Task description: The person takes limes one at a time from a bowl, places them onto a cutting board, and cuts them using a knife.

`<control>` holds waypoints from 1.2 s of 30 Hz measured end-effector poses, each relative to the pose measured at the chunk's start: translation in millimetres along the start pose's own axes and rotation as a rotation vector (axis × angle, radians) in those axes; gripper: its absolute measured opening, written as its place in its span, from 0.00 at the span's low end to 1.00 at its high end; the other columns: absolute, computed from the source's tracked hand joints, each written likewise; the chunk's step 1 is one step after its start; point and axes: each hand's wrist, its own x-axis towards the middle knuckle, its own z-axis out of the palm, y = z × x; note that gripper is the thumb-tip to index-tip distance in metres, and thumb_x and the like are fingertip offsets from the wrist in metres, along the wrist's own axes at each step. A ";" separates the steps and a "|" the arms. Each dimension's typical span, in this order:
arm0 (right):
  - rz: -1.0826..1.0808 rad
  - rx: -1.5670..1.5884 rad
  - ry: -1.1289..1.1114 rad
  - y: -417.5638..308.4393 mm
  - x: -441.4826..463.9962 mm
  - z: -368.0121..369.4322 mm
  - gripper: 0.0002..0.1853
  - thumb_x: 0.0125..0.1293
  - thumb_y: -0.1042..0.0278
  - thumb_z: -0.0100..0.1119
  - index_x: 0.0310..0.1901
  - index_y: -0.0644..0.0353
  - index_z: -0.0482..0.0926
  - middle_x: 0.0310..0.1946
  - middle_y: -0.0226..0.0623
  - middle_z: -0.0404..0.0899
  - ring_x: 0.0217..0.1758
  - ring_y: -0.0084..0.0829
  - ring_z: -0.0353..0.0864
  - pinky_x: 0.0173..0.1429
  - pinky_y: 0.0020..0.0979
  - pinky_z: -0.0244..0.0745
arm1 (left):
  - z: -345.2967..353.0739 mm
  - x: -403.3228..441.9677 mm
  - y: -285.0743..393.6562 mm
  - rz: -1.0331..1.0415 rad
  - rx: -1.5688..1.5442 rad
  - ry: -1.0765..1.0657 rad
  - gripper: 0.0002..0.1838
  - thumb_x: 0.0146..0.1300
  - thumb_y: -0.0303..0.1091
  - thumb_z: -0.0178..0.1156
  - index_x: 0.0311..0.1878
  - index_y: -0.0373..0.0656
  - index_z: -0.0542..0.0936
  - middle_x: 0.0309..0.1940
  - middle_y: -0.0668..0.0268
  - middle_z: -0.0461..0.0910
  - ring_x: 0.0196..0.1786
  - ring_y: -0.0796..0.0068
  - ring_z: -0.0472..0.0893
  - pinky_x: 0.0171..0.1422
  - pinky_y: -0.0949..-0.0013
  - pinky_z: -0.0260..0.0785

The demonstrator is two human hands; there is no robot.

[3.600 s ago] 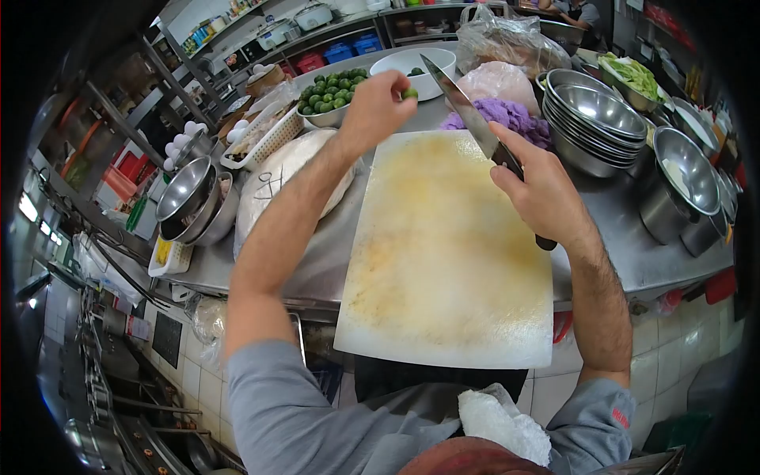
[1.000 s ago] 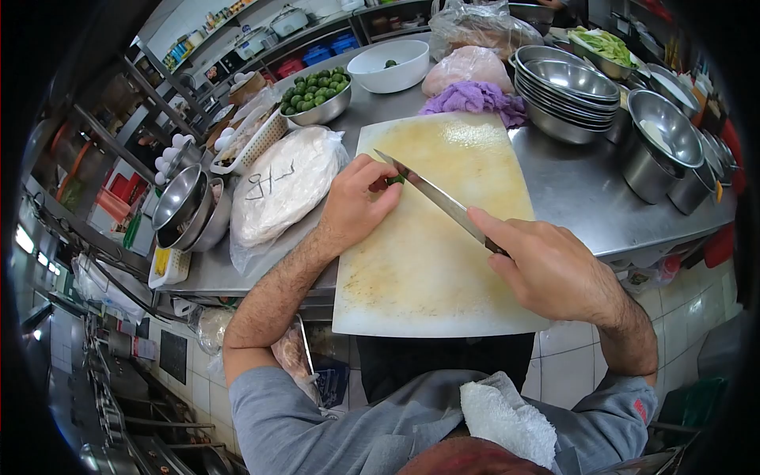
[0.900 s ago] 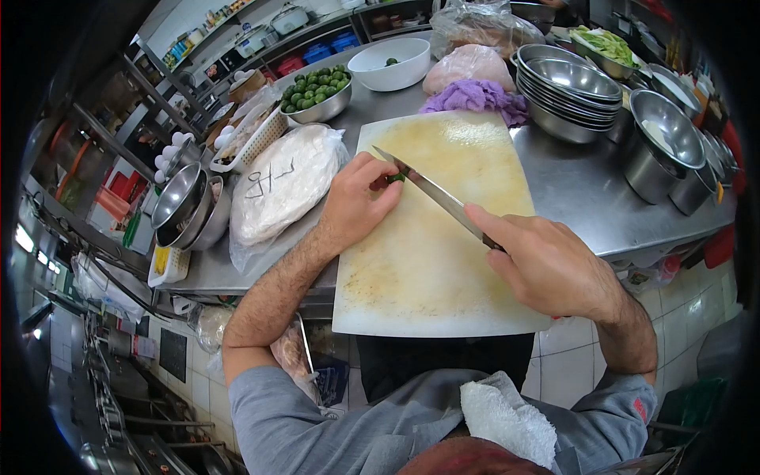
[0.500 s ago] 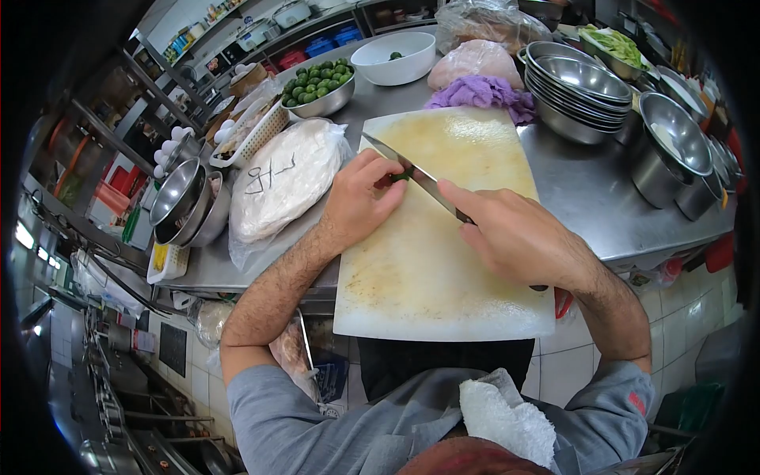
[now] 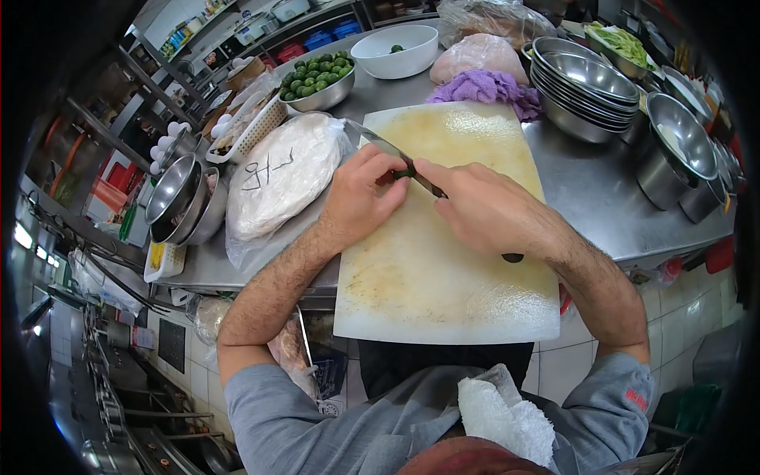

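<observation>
My left hand is closed on a small green citrus fruit above the upper left part of the white, yellow-stained cutting board. In my right hand is the dark handle of a long knife. The blade lies across the fruit, its tip pointing up and left past my left fingers. Behind the board, a metal bowl is heaped with green fruits, and a white bowl beside it holds one small green piece.
Left of the board lies a plastic-wrapped round package, with metal bowls and a white basket beyond. A purple cloth touches the board's far edge. Stacked metal bowls and metal pots stand to the right.
My right hand has moved left, sliding the knife further across the fruit toward my left hand. Earlier, my left hand was by the fruit bowl with a green fruit; it came down to the board.
</observation>
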 end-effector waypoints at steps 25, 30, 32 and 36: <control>-0.033 0.162 0.598 45.8 12.4 -28.4 0.26 0.64 0.71 0.56 0.64 0.66 0.69 0.44 0.59 0.81 0.49 0.56 0.80 0.54 0.43 0.74 | 10.1 183.9 -102.5 -0.045 0.274 0.151 0.20 0.54 0.39 0.67 0.48 0.38 0.81 0.40 0.57 0.85 0.41 0.64 0.84 0.47 0.65 0.76; 0.034 0.124 0.536 36.5 8.8 -32.5 0.26 0.65 0.72 0.55 0.65 0.66 0.67 0.44 0.59 0.80 0.50 0.57 0.79 0.53 0.46 0.73 | 12.7 225.2 -159.7 0.033 0.535 0.239 0.20 0.56 0.40 0.66 0.49 0.40 0.83 0.44 0.53 0.84 0.48 0.54 0.84 0.58 0.59 0.74; 0.035 0.126 0.526 36.1 7.7 -32.2 0.26 0.65 0.72 0.55 0.65 0.65 0.67 0.44 0.58 0.81 0.50 0.57 0.79 0.53 0.47 0.73 | -20.6 229.2 -185.7 -0.050 0.594 0.172 0.21 0.57 0.41 0.65 0.51 0.42 0.83 0.46 0.52 0.84 0.50 0.52 0.83 0.60 0.59 0.73; -0.006 0.087 0.523 33.8 6.5 -28.6 0.26 0.65 0.72 0.55 0.66 0.64 0.66 0.44 0.57 0.81 0.51 0.56 0.79 0.53 0.47 0.73 | -100.0 200.3 -219.2 -0.339 0.740 -0.015 0.17 0.57 0.33 0.59 0.50 0.50 0.85 0.47 0.55 0.84 0.52 0.55 0.83 0.60 0.57 0.75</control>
